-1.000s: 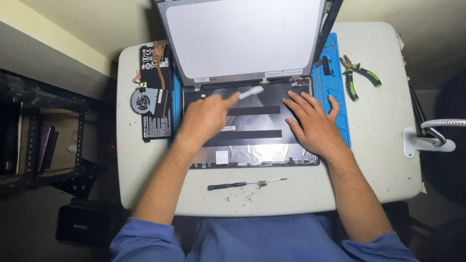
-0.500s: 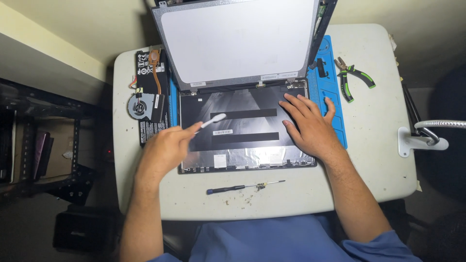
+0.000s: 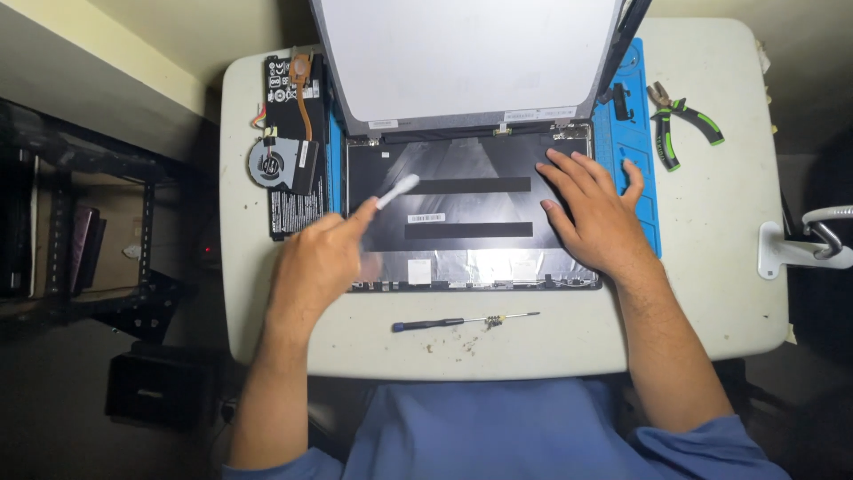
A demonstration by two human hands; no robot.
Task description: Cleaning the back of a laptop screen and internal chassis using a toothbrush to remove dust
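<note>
At the far left of the bench (image 3: 711,293), beside the open laptop, lie a black battery pack (image 3: 289,191) and a round cooling fan (image 3: 269,164) with its copper heat pipe, set off to the side where they are out of the way of the hands yet close by. Next comes the left hand (image 3: 315,267), slightly blurred, hovering over the lower left corner of the laptop base (image 3: 462,213); its grip is pressed together on a small white tool (image 3: 396,191), pinched between thumb and forefinger so that the pale tip points up and to the right over the dark inner panel, seemingly not touching it. The base itself lies flat in the middle of the bench on a blue work mat (image 3: 635,151), which looks to be there to cushion the shell and keep small parts from rolling off. The laptop lid (image 3: 471,58) stands raised behind it, tilted back so the base is left open to view. In front of the base, near the bench edge, a thin screwdriver (image 3: 462,322) lies crosswise among a few loose bits. Further right, the right hand (image 3: 595,213) rests flat on the base with its fingers spread, holding nothing, apparently pressing the shell down to steady it. At the far right, green-handled pliers (image 3: 682,124) lie just off the mat, and a white clamp (image 3: 786,249) grips the bench edge.
</note>
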